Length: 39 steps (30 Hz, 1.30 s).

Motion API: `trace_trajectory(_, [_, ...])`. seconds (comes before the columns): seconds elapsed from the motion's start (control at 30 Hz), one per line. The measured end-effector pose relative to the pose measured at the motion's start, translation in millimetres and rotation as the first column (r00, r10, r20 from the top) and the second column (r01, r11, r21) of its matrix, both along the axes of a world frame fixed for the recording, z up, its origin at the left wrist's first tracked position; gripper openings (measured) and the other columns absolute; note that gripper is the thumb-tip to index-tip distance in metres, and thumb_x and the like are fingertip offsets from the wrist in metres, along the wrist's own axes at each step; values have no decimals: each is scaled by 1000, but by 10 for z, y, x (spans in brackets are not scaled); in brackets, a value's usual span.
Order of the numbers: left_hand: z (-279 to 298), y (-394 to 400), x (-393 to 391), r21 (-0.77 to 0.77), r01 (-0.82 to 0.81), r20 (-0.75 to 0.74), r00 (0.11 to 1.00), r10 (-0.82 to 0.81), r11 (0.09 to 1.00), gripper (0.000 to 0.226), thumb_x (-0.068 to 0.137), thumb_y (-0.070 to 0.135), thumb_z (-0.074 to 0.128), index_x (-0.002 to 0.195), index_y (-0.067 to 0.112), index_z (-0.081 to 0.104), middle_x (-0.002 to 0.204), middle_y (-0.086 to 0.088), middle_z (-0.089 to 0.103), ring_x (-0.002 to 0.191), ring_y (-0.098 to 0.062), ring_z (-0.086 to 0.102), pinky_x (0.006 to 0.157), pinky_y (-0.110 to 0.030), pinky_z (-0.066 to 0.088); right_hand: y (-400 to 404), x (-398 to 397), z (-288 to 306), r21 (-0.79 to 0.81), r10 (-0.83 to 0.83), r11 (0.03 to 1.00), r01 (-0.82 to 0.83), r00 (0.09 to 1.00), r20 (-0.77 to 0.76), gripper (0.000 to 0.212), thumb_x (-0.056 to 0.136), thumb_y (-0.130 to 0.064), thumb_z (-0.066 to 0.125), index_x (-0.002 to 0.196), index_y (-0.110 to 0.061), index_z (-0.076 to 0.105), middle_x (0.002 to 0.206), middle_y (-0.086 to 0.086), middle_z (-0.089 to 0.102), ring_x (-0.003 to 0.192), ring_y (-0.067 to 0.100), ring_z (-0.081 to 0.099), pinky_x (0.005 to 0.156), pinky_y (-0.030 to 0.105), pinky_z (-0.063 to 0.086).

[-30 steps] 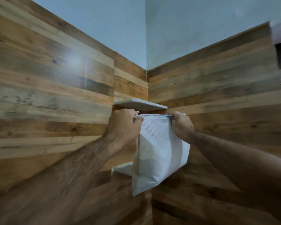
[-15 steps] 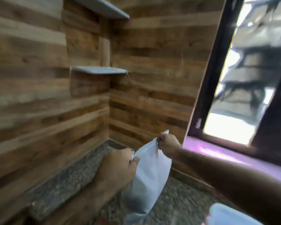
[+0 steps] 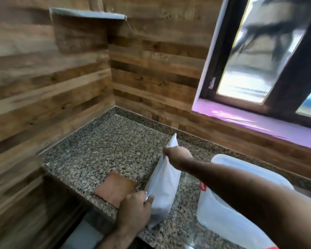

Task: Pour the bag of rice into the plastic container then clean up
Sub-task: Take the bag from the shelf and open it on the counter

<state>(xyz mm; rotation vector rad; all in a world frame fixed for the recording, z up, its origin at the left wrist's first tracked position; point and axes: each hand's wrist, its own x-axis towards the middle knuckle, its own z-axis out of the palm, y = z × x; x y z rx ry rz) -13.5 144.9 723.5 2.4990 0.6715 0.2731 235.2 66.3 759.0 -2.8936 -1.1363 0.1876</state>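
Opening step: left hand (image 3: 133,211) pinches the near top corner of the rice bag (image 3: 162,191), right hand (image 3: 178,156) pinches the far corner, bag upright on counter (image 3: 101,146), plastic container (image 3: 241,203) at 3 o'clock; next, likely tilt over it.

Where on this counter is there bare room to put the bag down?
The granite counter is bare from the corner of the wooden walls forward to the brown board. It is crowded near the front: the white bag, held by both hands, stands between that board and the plastic container.
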Motion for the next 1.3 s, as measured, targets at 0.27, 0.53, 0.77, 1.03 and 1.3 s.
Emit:
trace_trajectory(0.27, [-404, 108, -291, -278, 28, 101, 995, 0, 960, 48, 68, 73, 72, 80, 28, 63, 62, 8, 63, 59, -8, 61, 59, -35, 52, -293, -409, 53, 43, 68, 996, -74, 990, 125, 49, 113, -36, 38, 161, -39, 34, 103, 13, 78, 74, 33, 70, 52, 33, 40])
trace_trajectory(0.53, [-628, 309, -630, -508, -85, 113, 980, 164, 857, 45, 77, 65, 82, 105, 31, 72, 65, 14, 62, 57, 1, 55, 56, -26, 48, -507, -1265, -40, 220, 406, 901, -374, 906, -122, 75, 90, -82, 52, 146, -33, 60, 73, -6, 71, 69, 7, 62, 53, 17, 26])
trace_trajectory(0.77, [-662, 352, -580, -511, -144, 181, 946, 270, 847, 65, 92, 80, 45, 85, 22, 75, 66, -2, 69, 55, -5, 61, 56, -30, 48, -445, -1412, -54, 315, 408, 881, -354, 904, -127, 27, 92, -36, 73, 118, -36, 80, 86, -12, 76, 82, 6, 68, 64, 17, 34])
trace_trajectory(1.03, [-728, 303, -515, -599, -159, 238, 901, 364, 785, 48, 95, 70, 48, 90, 33, 77, 66, 3, 69, 54, -5, 58, 56, -28, 45, -522, -1325, -204, 611, 233, 787, 85, 876, -422, 18, 91, -34, 80, 82, -19, 76, 63, -5, 69, 53, 10, 58, 51, 30, 47])
trace_trajectory(1.3, [-381, 13, -113, 8, 67, 175, 982, -68, 998, 47, 84, 71, 70, 68, 33, 46, 67, 16, 52, 62, -2, 49, 53, -28, 36, -559, -1225, -71, 597, 198, 743, 303, 753, -628, 15, 96, -13, 76, 81, -14, 75, 74, 3, 79, 57, 15, 71, 51, 29, 53])
